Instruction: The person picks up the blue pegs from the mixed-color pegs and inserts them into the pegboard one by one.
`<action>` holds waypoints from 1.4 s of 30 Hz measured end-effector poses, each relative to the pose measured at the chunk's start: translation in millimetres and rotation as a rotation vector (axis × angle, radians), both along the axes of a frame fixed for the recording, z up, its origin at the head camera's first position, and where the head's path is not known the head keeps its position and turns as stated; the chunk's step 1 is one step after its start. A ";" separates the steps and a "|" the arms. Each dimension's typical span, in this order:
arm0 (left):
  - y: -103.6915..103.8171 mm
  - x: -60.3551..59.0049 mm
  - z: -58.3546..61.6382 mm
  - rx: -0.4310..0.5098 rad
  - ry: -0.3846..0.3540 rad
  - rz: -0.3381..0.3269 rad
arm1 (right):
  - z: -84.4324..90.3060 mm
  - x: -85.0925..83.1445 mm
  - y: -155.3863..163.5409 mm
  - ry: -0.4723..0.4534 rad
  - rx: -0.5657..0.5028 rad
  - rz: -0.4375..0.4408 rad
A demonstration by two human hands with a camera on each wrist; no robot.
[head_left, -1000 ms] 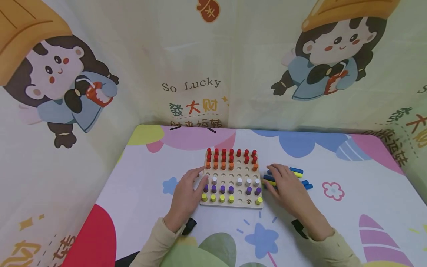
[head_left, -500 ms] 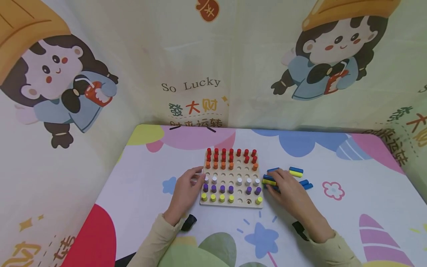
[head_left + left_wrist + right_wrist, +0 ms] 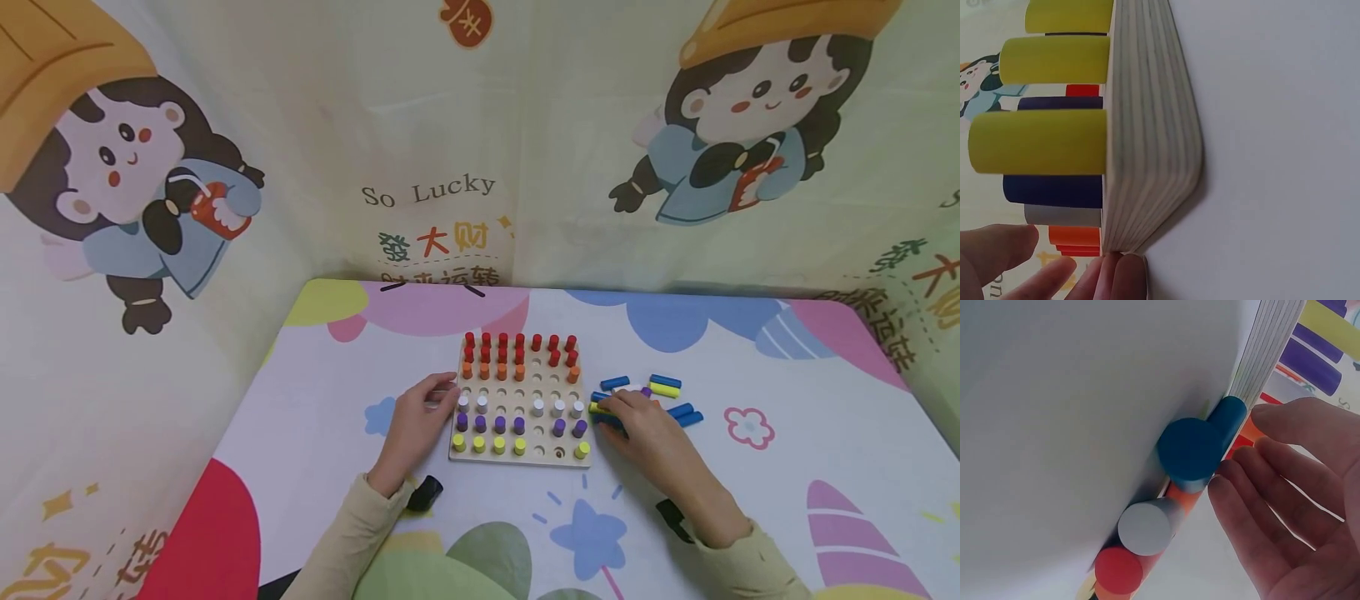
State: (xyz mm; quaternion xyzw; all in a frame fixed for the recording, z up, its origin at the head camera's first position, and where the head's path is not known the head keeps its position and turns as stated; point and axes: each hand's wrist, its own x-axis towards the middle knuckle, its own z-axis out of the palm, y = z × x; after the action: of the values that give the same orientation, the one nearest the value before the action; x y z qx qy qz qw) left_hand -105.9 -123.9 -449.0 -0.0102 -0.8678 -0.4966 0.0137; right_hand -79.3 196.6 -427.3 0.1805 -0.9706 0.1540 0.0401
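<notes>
A wooden pegboard (image 3: 525, 392) lies mid-table with rows of red, orange, white, purple and yellow pegs and several bare holes. My left hand (image 3: 442, 392) rests against its left edge, fingers loosely bent and holding nothing; in the left wrist view its fingertips (image 3: 1116, 275) touch the board's side (image 3: 1147, 125) below a yellow peg (image 3: 1038, 142). My right hand (image 3: 609, 407) lies just right of the board, fingertips on loose pegs. In the right wrist view its fingers (image 3: 1272, 487) are spread beside a blue peg (image 3: 1194, 450), a white peg (image 3: 1146, 525) and a red peg (image 3: 1119, 570).
More loose pegs lie right of the board: a blue one (image 3: 615, 382), a yellow one (image 3: 664, 389) and blue ones (image 3: 686, 414). Printed cloth walls (image 3: 420, 192) close in the table at the back and both sides. The tablecloth (image 3: 750, 375) stretches far to the right.
My right hand has drawn back toward me, uncovering a blue peg and others among the loose pegs. My left hand has slid slightly off the board, uncovering a white peg in the first column.
</notes>
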 end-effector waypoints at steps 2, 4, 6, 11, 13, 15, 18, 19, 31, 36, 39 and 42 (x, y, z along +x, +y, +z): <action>-0.1 -1.4 -0.2 0.004 -0.014 0.005 | 0.3 -0.4 -0.5 -0.001 0.005 -0.003; 0.2 -2.4 -0.1 0.020 -0.032 0.010 | -0.4 -0.6 -0.5 0.000 0.005 -0.002; 0.3 -3.3 0.0 0.041 -0.044 0.013 | -1.9 -0.7 -0.3 0.005 0.008 0.000; -0.3 -6.4 -2.0 0.052 -0.057 0.010 | -3.8 0.1 0.1 0.028 0.012 0.016; -1.0 -7.8 -3.2 0.034 -0.060 0.011 | -3.9 0.2 0.1 0.036 0.014 0.025; -1.7 -8.8 -4.1 0.018 -0.062 0.012 | -4.4 0.2 0.2 0.041 0.021 0.032; -2.5 -10.0 -5.0 0.017 -0.063 0.007 | -4.7 0.2 0.3 0.044 0.032 0.042; -2.7 -10.3 -5.2 0.015 -0.065 0.005 | -4.7 0.2 0.4 0.046 0.036 0.045; -4.8 -12.4 -6.8 -0.045 -0.103 -0.004 | -4.6 -1.2 1.3 0.057 0.062 0.057; -5.2 -12.3 -8.1 -0.041 -0.102 -0.012 | -4.8 -0.8 1.0 0.061 0.069 0.060; -5.3 -12.2 -8.1 -0.037 -0.101 -0.013 | -5.0 -1.0 0.9 0.050 0.072 0.054; -5.5 -12.3 -8.0 -0.034 -0.104 -0.013 | -4.7 -2.2 0.9 0.041 0.078 0.050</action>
State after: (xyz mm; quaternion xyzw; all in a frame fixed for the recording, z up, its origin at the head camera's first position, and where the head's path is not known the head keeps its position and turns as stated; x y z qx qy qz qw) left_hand -118.2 -129.4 -457.0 0.0099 -0.8755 -0.4819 -0.0347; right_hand -81.5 197.5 -432.0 0.2091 -0.9701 0.1131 0.0490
